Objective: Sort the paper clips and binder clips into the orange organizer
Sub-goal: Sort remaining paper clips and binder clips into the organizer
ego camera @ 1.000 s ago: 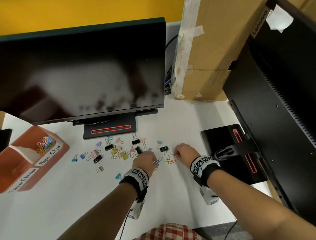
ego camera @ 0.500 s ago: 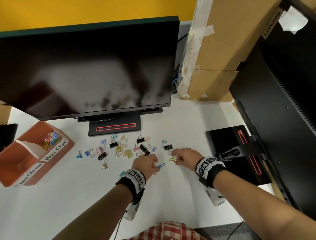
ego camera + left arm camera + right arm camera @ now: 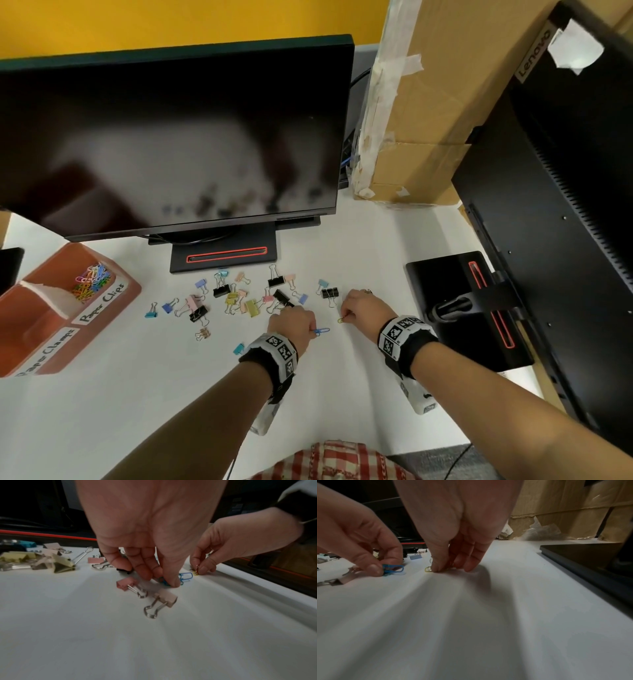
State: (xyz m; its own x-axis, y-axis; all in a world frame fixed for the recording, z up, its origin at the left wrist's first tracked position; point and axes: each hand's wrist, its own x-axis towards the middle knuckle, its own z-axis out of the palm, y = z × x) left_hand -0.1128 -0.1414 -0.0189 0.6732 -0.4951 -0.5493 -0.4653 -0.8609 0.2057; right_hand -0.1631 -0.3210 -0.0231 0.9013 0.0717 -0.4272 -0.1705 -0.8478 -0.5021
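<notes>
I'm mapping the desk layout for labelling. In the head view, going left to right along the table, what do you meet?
Orange organizer → scattered binder clips → left hand → blue paper clips → yellow paper clip → right hand → black monitor base.

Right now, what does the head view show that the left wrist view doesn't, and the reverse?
Only the head view shows the orange organizer with coloured paper clips in its Paper Clips compartment, plus the monitor and the whole scatter of binder clips.

Only the left wrist view shows the two pink binder clips lying under the left hand, and its fingertips pinching the clip.

Both show the left hand pinching blue paper clips and the right hand pinching a yellow paper clip on the white table.
</notes>
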